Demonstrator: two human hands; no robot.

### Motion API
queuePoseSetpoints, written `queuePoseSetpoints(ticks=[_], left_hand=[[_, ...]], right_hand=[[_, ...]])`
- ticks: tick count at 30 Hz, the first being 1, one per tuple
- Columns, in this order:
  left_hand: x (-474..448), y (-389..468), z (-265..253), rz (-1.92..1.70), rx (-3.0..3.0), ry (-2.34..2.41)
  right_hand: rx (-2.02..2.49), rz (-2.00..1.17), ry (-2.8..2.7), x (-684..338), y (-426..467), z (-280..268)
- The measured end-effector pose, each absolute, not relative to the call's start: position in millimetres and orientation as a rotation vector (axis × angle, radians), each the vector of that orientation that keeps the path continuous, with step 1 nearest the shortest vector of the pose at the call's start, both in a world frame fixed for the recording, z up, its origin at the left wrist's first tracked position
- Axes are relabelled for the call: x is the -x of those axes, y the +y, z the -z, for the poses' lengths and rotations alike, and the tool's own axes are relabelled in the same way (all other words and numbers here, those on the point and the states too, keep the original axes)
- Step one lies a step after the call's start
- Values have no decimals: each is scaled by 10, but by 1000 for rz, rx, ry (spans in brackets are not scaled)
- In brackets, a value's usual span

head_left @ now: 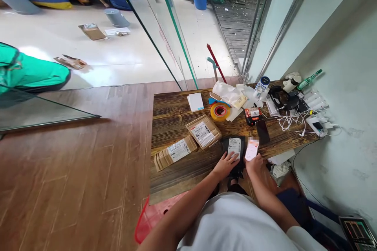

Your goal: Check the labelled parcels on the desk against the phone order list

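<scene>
Can see at the lower centre of the frame a black parcel [242,151], lying at the front edge of the desk [165,119]. Looks soft and somewhat wrinkled, in dark wrapping, with a white label [235,146] on top, too small to read. Resting with the left hand [228,164] upon it, fingers a little apart, covering the lower end of the label. Holding with the right hand [253,163] a lit phone [252,151], fingers clamped on its lower end, just right of the parcel; upper screen blurred.

Can see close by a dark phone [262,131], beyond the lit phone and to its right, and behind it an orange-black device [253,115]. To the left of the parcel, crowding that side, two cardboard boxes [176,151], both labelled. Farther back, at the centre, tape [216,113], a white card [195,102] and a plastic bag [226,92]. Toward the right of the frame, tangled white cables [285,122] across the desk.
</scene>
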State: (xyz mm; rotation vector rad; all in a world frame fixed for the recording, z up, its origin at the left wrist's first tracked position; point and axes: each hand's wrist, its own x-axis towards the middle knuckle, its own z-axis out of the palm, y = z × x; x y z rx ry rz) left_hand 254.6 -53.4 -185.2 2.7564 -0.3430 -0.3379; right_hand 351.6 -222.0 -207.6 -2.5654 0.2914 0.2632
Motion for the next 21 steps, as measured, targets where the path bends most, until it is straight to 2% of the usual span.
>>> queuePoseSetpoints(ticks=[9,16,18,21], left_hand=[[-2558,-563,1938,290,-2773,-344],[-2635,-588,1906,322,-2763,-379],[-2654,-588,1840,251,-2691,-221],[-2669,-572,1750,53,-2556,288]], right_hand=[[2145,-423,288,-3700,-2472,1880],[1609,-587,88,-3524,-2961,1226],[1487,-584,23,-3501,-3032,985],[1240,-538,-80,-3534,-3076,669]])
